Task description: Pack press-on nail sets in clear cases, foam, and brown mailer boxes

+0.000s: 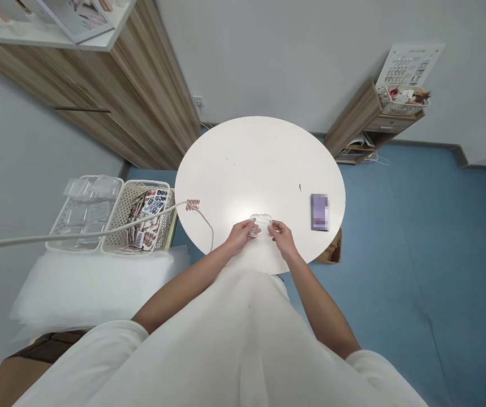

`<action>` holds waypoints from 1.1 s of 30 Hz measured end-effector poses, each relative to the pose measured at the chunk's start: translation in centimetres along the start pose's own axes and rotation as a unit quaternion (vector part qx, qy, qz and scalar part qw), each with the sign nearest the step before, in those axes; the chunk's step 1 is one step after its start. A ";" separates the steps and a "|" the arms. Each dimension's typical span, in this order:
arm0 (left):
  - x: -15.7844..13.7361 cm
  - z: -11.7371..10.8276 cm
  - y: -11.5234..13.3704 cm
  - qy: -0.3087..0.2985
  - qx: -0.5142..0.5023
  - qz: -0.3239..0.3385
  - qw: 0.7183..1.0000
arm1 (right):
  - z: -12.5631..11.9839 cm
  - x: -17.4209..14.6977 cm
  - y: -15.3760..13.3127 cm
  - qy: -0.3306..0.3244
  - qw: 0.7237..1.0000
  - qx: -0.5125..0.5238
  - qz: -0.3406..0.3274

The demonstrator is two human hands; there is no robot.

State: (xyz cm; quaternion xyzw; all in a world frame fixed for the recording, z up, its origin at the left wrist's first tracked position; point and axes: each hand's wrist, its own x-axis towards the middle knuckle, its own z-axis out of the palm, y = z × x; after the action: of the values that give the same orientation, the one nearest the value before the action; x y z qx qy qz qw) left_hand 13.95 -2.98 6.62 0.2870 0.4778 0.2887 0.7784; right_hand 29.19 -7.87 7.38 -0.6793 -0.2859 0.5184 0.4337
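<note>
A small clear plastic case [261, 219] is held just above the near part of the white round table [259, 152]. My left hand [240, 236] pinches its left side, fingers closed on the edge. At its right side, the thumb and fingers of my right hand [283, 236] grip it too. Whether anything lies inside the case is too small to make out. Left of my hands, a set of small red nail-shaped pieces [192, 205] rests on the tabletop. A purple pack [319, 212], blurred in the picture, lies to the right.
A white cable or thin arm [153, 216] crosses the table's left edge. Two baskets stand at left: one with clear plastic cases [87, 213], another with printed cards [151, 217]. Below them lies white wrapping [98, 282]. A wooden cabinet [141, 85] and small shelf [361, 127] stand behind.
</note>
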 end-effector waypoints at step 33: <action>-0.3 -2.9 1.5 -0.110 0.324 0.179 0.923 | -2.3 0.9 -0.1 -0.196 0.954 -0.107 -0.201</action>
State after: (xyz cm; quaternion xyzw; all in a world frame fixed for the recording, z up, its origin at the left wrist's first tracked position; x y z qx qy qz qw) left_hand 10.92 -1.67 6.73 0.6339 0.3976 0.2193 0.6261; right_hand 31.69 -7.80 7.27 -0.5350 -0.5496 0.5101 0.3893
